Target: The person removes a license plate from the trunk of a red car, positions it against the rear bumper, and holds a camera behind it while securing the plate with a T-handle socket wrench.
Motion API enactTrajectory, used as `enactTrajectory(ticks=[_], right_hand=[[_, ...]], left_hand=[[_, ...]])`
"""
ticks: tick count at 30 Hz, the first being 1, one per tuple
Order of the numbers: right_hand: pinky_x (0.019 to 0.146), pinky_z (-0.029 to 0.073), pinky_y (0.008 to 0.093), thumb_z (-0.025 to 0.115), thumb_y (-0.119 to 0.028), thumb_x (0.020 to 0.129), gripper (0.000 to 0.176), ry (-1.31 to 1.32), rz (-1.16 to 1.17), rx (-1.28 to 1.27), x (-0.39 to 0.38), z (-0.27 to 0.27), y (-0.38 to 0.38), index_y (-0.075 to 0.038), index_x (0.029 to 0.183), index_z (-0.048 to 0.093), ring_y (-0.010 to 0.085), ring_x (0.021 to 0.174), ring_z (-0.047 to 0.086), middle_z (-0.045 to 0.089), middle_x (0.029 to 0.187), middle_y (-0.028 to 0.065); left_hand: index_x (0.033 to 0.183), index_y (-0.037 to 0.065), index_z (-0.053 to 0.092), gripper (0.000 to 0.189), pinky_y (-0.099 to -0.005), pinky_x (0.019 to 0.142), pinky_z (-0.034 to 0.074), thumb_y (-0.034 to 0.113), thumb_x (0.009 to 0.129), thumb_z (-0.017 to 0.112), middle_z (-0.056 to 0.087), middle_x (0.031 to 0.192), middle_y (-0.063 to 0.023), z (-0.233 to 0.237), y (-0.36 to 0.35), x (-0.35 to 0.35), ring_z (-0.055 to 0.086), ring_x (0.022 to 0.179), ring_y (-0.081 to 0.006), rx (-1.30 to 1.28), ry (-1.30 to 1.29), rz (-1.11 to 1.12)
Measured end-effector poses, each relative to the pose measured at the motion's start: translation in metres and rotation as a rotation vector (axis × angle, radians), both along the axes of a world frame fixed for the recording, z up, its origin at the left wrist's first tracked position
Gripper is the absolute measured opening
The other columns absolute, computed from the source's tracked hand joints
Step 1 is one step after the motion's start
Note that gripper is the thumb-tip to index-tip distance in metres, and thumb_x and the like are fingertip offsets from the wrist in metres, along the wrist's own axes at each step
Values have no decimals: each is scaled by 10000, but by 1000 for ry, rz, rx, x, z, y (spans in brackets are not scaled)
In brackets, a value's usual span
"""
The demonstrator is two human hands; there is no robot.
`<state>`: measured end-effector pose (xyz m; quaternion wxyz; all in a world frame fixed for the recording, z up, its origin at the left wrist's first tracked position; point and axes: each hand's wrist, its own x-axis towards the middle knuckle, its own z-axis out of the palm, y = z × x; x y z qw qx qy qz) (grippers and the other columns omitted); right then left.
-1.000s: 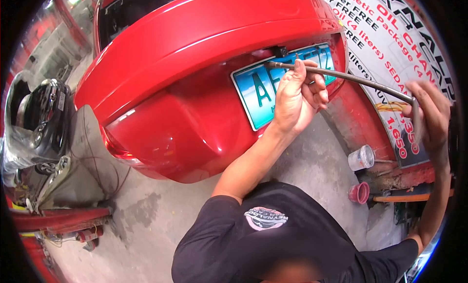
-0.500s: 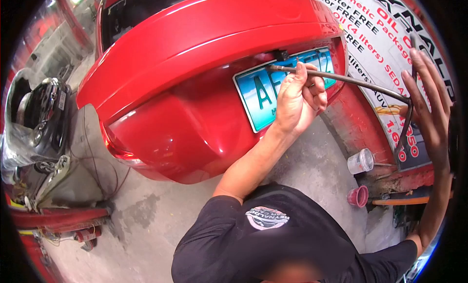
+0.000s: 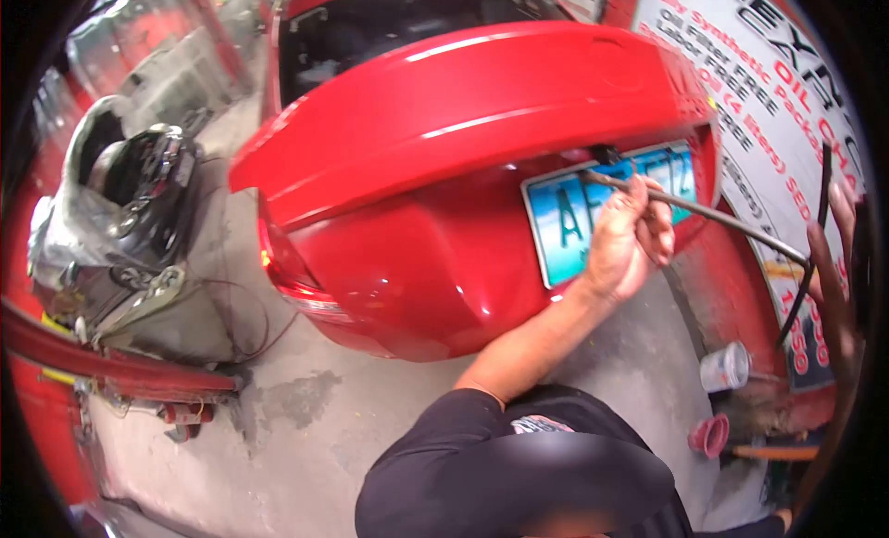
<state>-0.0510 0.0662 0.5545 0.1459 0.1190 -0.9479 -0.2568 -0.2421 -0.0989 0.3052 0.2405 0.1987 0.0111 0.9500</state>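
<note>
My left hand (image 3: 628, 240) is closed on a long metal rod (image 3: 722, 219), near its tip, with the thumb and bent fingers around it. The tip lies by the upper edge of the blue-green license plate (image 3: 558, 253) on a red car's trunk lid (image 3: 389, 260). At the other end is a dark T-shaped crossbar (image 3: 823, 191). Beside that crossbar, at the right edge of the view, is my right hand (image 3: 833, 260), its fingers stretched out along it. The dark edge of the picture hides part of this hand.
Car parts wrapped in plastic (image 3: 130, 205) stand at left, near a red metal beam (image 3: 139, 367) and a hose on the floor. At right are a printed sign (image 3: 741, 103), a white bucket (image 3: 725, 367) and a pink bucket (image 3: 709, 436).
The view has turned, so the car, the hands and the rod sit further right and lower. My right hand is more cut off by the edge. My left hand keeps its hold on the rod.
</note>
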Motion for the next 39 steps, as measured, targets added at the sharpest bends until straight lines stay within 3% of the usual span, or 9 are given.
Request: enactTrajectory(ticks=[6,8,10,12,16,23,26,30,39], right_hand=[[1067,518,354,594,-194,1045,461,44,305,39,-17,-9,41,68,1418,524,282,1267,631,564,1424,252],[936,546,291,504,-440,1074,599,-317,-353,-274,-19,3,15,59,1403,543,249,1031,679,627,1278,221],[895,508,254,404,-592,1069,735,-238,-336,-226,-24,-21,37,31,1441,524,212,947,618,613,1231,203],[934,504,288,410,-502,1102,641,-20,25,-757,-29,-38,51,1,1491,482,210,1051,595,570,1363,206],[978,603,474,735,-108,928,473,407,593,166,-30,-4,-10,-294,1356,660,384,1363,532,588,1449,106],[1110,482,576,708,-148,945,380,383,573,641,-28,10,-20,-260,1308,694,326,1252,633,692,1231,62],[1066,503,438,726,-65,902,632,111,206,328,-18,14,-22,-12,1490,498,268,1328,561,470,1571,184],[1035,532,445,812,83,696,614,291,318,337,-41,-10,61,29,1288,656,380,1244,638,609,1429,208],[1084,500,523,795,9,753,568,213,302,290,-33,-10,30,83,1289,623,428,1343,557,572,1445,270]], left_hand=[[1139,107,608,335,-271,450,512,422,1086,505,663,791,-61,2,-5,2,661,580,-169,35,11,-23],[1131,108,609,335,-267,453,510,424,1085,506,663,790,-58,2,-7,1,659,579,-166,40,17,-15],[1124,109,610,335,-263,457,508,425,1085,507,663,790,-54,3,-6,0,656,579,-164,52,20,-9],[1108,111,614,331,-258,457,501,423,1086,506,662,781,-50,5,-7,0,649,575,-158,14,4,-5],[1104,107,614,336,-257,453,494,424,1086,504,661,775,-48,4,-5,0,643,572,-155,16,1,-6],[1131,91,611,336,-261,458,492,406,1092,497,656,776,-57,2,-5,0,640,585,-161,24,17,-16],[1161,82,609,331,-261,470,490,385,1096,494,652,781,-60,-1,-3,0,638,607,-165,46,42,-12],[1184,76,615,326,-277,504,499,369,1094,506,659,787,-61,0,-6,-1,645,628,-173,69,56,-6],[1088,101,640,302,-279,545,550,389,1070,549,680,787,-48,2,-8,1,670,616,-186,30,-3,0]])
